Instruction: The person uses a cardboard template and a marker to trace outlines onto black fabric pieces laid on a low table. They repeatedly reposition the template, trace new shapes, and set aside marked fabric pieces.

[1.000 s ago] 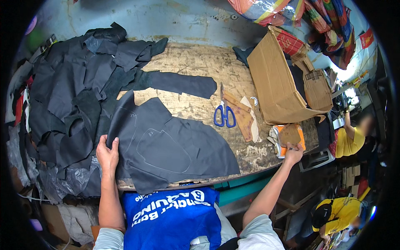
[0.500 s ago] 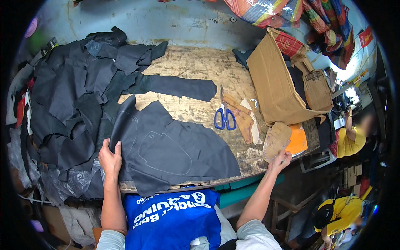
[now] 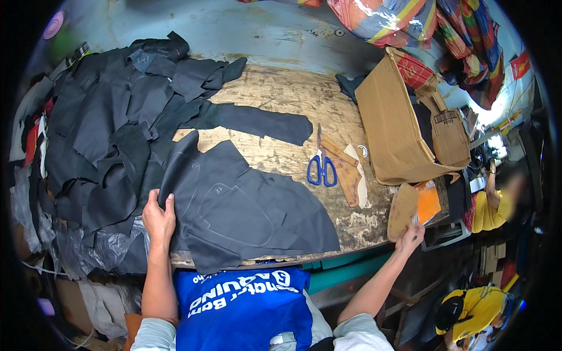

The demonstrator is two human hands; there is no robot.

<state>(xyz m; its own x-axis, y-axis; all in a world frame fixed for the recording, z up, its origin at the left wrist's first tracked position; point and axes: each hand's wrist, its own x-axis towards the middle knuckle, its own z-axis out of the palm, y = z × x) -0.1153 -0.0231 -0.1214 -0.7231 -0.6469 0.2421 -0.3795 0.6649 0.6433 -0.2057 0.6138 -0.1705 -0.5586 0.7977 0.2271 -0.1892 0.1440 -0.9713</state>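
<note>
A large black leather piece (image 3: 281,202) with pale chalk-like outlines drawn on it lies at the table's near edge. My left hand (image 3: 159,219) is closed on its left edge, thumb on top, where the leather curls up. To the right, my right hand (image 3: 411,236) pinches the lower end of a tan, rounded template (image 3: 401,209). A thin, pen-like thing seems to be among the same fingers, too small to be sure. An orange flat piece (image 3: 429,202) lies just beyond the template. Scissors (image 3: 322,171) with blue handles rest on the table beside brown and cream pattern pieces (image 3: 349,181).
Black leather pieces (image 3: 105,123) are heaped at the left, and a long strip (image 3: 263,121) stretches from them across the wooden table (image 3: 281,85). A cardboard box (image 3: 389,117) stands at the right rear. Two people in yellow (image 3: 490,207) are at the far right.
My right hand has moved right and slightly toward me, drawing the tan template along, which now stands more tilted. My left hand keeps its hold on the leather. The whole view has shifted slightly.
</note>
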